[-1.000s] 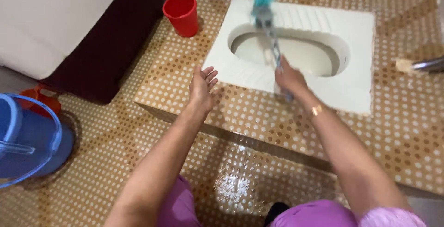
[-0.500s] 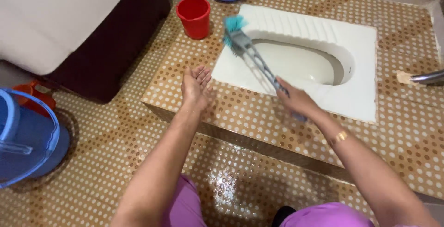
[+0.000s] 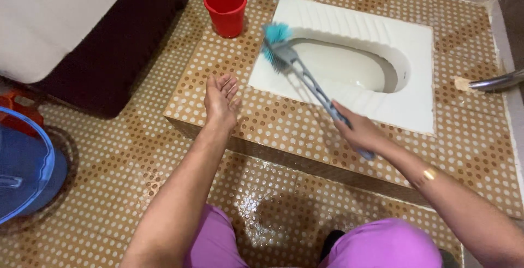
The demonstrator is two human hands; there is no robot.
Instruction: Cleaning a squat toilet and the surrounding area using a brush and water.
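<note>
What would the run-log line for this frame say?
right hand: grips toilet brush | bristles: on squat toilet left rim | left hand: open, empty | red mug: nearby

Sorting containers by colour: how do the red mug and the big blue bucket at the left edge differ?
The red mug is small and stands on the raised tiled step; the blue bucket is far larger, sits on the lower floor, and is cut off by the frame. Both stand upright and open-topped.
</note>
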